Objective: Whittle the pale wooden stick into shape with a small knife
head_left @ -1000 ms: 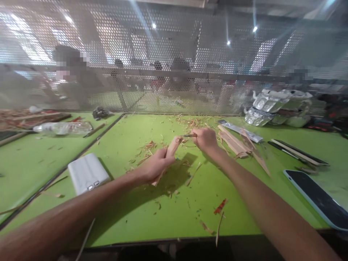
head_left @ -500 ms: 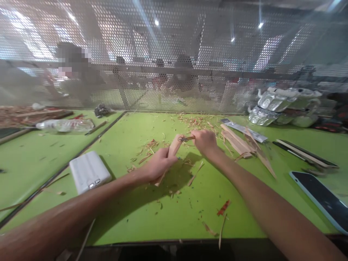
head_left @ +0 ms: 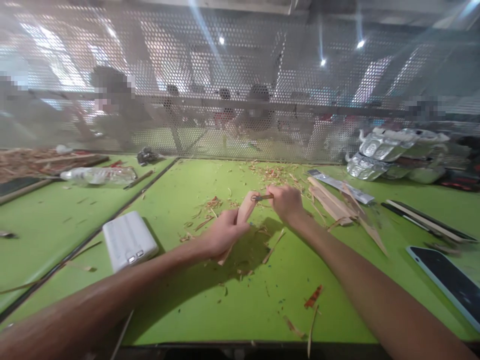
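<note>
The left hand (head_left: 223,234) wraps the lower part of a wooden piece (head_left: 246,207) above the middle of the desk (head_left: 262,315), seemingly to leave its far end bare for the tool (head_left: 262,197). The right hand (head_left: 288,205) grasps that small tool close to its tip, probably for control. Around, from the left: a bottle (head_left: 99,175), a white box (head_left: 129,240) likely crowding the left forearm, loose shavings (head_left: 272,173), wooden strips (head_left: 330,201), a phone (head_left: 446,277).
</note>
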Demonstrator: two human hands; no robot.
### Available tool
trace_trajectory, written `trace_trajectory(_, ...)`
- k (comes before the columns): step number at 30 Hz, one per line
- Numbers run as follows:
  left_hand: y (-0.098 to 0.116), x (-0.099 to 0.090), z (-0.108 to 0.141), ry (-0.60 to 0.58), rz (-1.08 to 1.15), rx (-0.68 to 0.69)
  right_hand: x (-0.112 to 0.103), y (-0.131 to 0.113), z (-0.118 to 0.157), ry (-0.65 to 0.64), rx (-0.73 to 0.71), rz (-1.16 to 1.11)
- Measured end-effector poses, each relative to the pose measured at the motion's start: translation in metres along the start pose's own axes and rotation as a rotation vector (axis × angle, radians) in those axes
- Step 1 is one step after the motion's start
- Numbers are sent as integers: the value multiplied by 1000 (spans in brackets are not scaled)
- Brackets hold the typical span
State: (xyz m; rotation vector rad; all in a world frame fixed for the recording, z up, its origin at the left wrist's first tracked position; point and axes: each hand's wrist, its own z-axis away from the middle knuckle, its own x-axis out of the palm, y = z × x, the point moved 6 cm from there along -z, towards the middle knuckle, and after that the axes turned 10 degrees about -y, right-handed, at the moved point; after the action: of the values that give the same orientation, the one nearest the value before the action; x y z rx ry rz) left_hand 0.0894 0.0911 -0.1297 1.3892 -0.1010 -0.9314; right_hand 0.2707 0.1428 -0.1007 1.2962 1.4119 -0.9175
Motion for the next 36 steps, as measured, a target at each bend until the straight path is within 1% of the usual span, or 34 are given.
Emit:
trace_trajectory(5,-1,1,1,0,14,-11,-5,-1,1,26,64,30)
trace_trajectory(11,-2,-4,3,-20,97,-31,-14,-3,3,19,119,76)
trace_trajectory(15,1,-7,3,-21,21,-50,-19,-3,2,-7,147,107)
trace_trajectory(18,0,-7,1,-22,-17,-57,-16,-4,0,-40,143,110)
trace_trajectory(21,0,-4,4,-19,39,-58,-6,2,-5,-79,155,101)
trace_trajectory(23,5,3,10,-79,79,-38,2,17,-8,-111,211,96)
trace_trajectory(24,10,9,14,-155,87,-19,6,27,-10,-124,261,96)
trace_trajectory(25,16,17,18,-264,78,30,8,39,-10,-146,319,95)
trace_trajectory(26,22,22,22,-343,82,91,10,49,-9,-156,373,94)
trace_trajectory(27,26,21,23,-332,97,122,9,57,-9,-156,415,92)
trace_trajectory(29,22,10,19,-210,106,103,5,63,-7,-139,446,76)
trace_trajectory(30,17,3,15,-146,89,76,2,61,-7,-127,437,67)
trace_trajectory(31,12,-3,10,-94,73,65,-1,55,-7,-114,412,58)
trace_trajectory(32,7,-7,5,-78,56,62,-5,47,-6,-104,373,49)
trace_trajectory(36,-7,-12,-7,-71,22,84,-10,17,-3,-87,197,22)
